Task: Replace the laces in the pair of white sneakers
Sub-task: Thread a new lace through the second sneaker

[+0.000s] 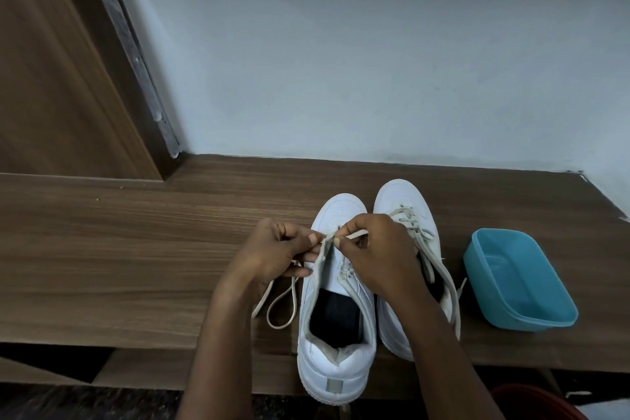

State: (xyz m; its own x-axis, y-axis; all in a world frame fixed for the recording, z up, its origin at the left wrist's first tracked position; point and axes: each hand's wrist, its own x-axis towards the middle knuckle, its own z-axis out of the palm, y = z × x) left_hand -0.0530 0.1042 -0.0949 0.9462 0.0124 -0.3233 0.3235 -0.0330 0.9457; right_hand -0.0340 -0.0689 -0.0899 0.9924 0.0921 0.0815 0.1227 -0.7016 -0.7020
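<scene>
Two white sneakers side by side on the wooden counter, toes toward the pale wall. Nearer sneaker on the left of the pair, heel right at the counter's front edge, top mostly unlaced, dark insole showing. Other sneaker right up against it on the right, set a bit further back, laced with off-white laces.

Left hand at the nearer sneaker's left eyelet flap, fingers curled and pinching the flap's upper edge. Right hand over the spot where the two shoes meet, fingers curled tight, pinching a flat off-white lace just beside that same flap. Can't tell if the tip is actually in an eyelet, way too small to see.

Loose loop of off-white lace lying on the counter just left of the nearer sneaker, under the left wrist. Hard to say whether same lace or not.

Blue plastic tub to the right of the pair, near but not touching, open side up. Brown wood panel at the back left. Bit of something red down in the bottom right corner.
</scene>
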